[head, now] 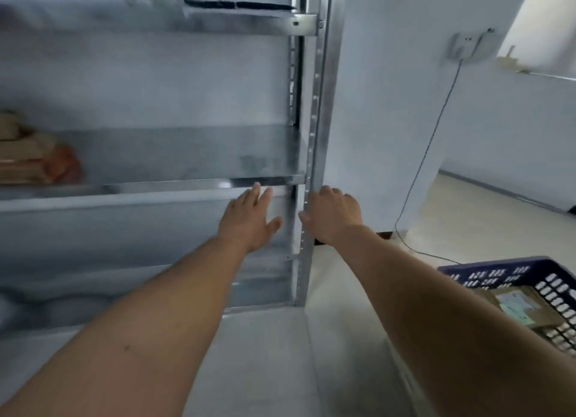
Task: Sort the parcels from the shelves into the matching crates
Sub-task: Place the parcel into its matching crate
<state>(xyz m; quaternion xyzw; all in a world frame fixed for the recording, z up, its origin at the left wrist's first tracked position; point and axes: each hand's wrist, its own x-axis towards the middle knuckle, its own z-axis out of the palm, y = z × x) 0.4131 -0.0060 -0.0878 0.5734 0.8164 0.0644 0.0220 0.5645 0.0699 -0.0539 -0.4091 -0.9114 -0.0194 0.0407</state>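
Presently neither grip holds a parcel: left grip (249, 217) spread flat, right grip (332, 214) curled beside the post (313, 120), clasping it or not unclear, while the parcels (34, 157) lie stacked far left on the shelf (187, 154), so a hasty sideways reach could topple them.

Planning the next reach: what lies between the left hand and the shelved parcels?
In the head view, only bare metal shelf stretches between the left hand and the parcels.
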